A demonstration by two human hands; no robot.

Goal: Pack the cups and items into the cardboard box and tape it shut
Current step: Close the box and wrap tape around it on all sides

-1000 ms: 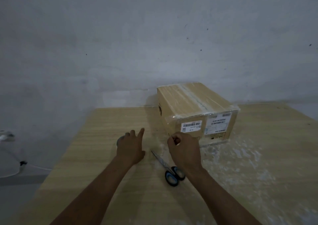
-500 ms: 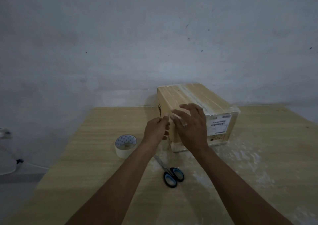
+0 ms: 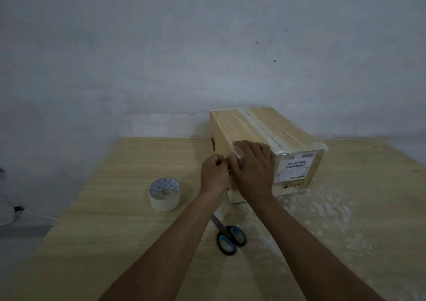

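I see a pale wood-grain table [image 3: 115, 231] pushed against a bare grey-white wall [image 3: 161, 58], its right half blotched with whitish scuffs [image 3: 327, 210]. Blue-handled scissors [image 3: 224, 243] lie flat near the front middle, blades pointing away and left. Past the table's left edge a thin cord [image 3: 39, 214] trails, too dim to identify.

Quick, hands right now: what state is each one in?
Left hand: closed, pinching a tape strip at the box corner.
Right hand: fingers laid over that corner; pinching or pressing cannot be told.
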